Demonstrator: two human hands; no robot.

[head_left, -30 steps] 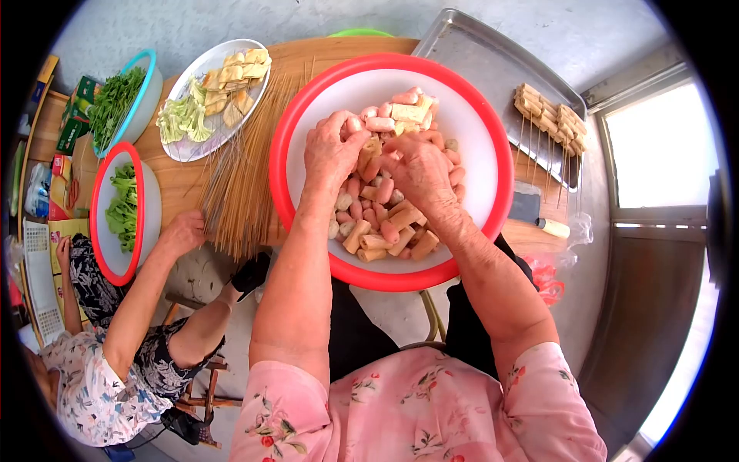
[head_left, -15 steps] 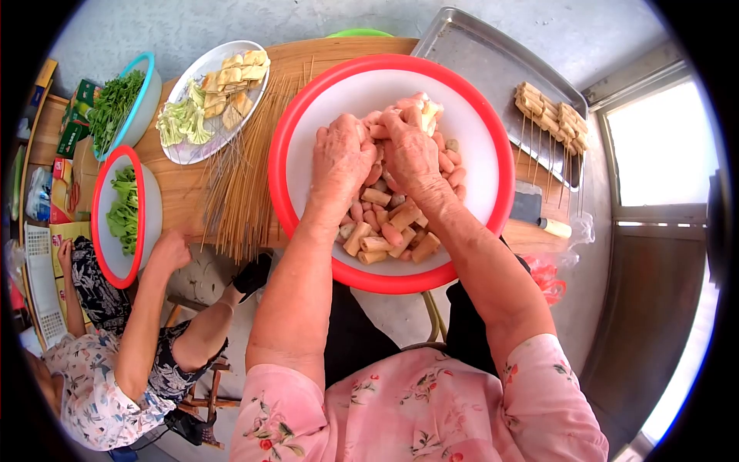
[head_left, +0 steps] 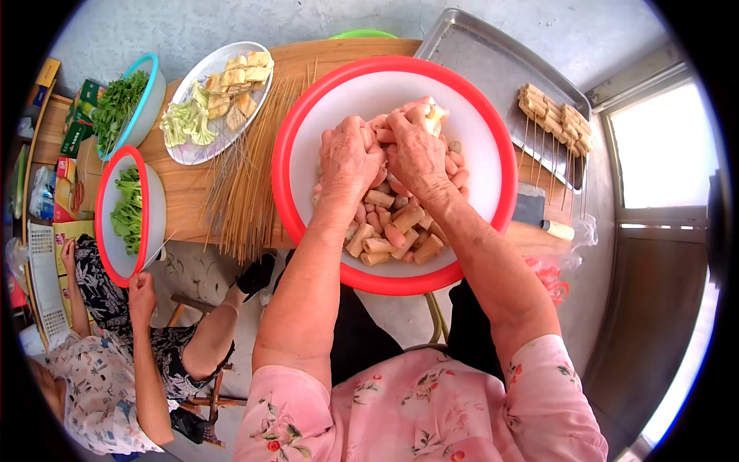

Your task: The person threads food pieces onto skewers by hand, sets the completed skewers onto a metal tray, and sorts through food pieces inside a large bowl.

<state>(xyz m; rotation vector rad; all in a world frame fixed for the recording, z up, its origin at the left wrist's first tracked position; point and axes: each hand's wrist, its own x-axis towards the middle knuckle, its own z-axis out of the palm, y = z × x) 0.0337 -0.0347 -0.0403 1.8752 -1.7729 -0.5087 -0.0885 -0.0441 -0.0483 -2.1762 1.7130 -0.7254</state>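
Note:
My left hand (head_left: 351, 160) and my right hand (head_left: 418, 154) are close together over a white basin with a red rim (head_left: 282, 185). Both have their fingers curled inward and pressed together. Small pink sausages (head_left: 457, 163) fill the basin's far half, and one pink piece shows right between my fingertips. What each hand pinches is mostly hidden behind the knuckles. Tan cut cylinders (head_left: 377, 246) are heaped towards me. A pale yellowish-white piece (head_left: 436, 118) lies just beyond my right hand.
Bamboo skewers (head_left: 245, 192) lie left of the basin. An oval plate (head_left: 178, 154) holds sliced food. Two bowls of greens stand farther left, near another person's hand (head_left: 142, 296). Rightward are a metal tray (head_left: 477, 46) with skewered rolls (head_left: 556, 115) and a cleaver (head_left: 530, 206).
The other person's hand has lowered from the table edge to beside the red-rimmed bowl, now with a thin stick near it. My hands stay at nearly the same spot.

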